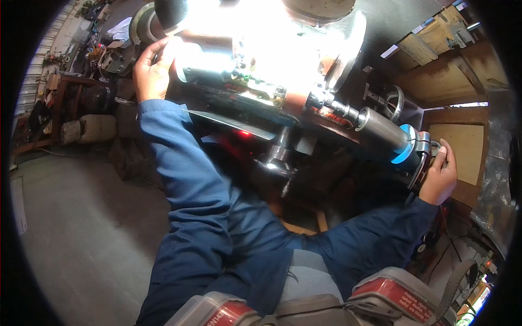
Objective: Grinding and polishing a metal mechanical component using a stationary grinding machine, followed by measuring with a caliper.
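Observation:
A lathe-like machine [250, 103] stretches across in front of me, its middle washed out by bright glare. At its left end my left hand [152, 76] is closed, fingers bent against the rim of a shiny metal cylinder [190, 68]; glare hides the fingertips. On the far right, my right hand [439, 176] curls its thumb and fingers round a curved metal handle [435, 145]. Just left of that hand sit a blue ring [403, 145] and a grey metal sleeve [380, 129]. A chromed handle [277, 160] hangs below the machine's middle.
A handwheel [394, 102] stands behind the sleeve. Wooden boards [451, 81] line the back right, and a cluttered bench [81, 81] stands at the left. Red-banded filter cartridges [394, 296] show at the lower edge. Cables hang at the lower right.

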Demonstrator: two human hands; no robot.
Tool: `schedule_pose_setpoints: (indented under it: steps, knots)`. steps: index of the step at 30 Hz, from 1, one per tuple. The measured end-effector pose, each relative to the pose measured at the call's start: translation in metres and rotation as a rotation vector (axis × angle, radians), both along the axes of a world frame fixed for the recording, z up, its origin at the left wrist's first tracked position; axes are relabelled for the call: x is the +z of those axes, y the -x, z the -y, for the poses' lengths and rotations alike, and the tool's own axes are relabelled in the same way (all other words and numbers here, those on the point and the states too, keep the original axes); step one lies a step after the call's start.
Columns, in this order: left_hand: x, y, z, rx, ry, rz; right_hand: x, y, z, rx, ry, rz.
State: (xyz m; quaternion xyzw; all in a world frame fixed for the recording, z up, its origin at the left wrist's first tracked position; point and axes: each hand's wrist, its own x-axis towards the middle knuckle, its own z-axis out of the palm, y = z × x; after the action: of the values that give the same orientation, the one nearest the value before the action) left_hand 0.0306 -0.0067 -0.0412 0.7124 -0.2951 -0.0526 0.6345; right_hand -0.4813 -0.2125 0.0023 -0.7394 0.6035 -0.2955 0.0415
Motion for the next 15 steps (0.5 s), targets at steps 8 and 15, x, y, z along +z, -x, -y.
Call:
schedule_pose_setpoints:
  steps: [8,15]
  knots:
    - [0.001,0.000,0.002,-0.019,0.015,-0.023,-0.027,-0.002,-0.013,0.011,0.329,0.107]
    - [-0.001,-0.003,0.000,-0.041,0.007,0.009,-0.007,-0.002,-0.009,-0.030,0.079,-0.004]
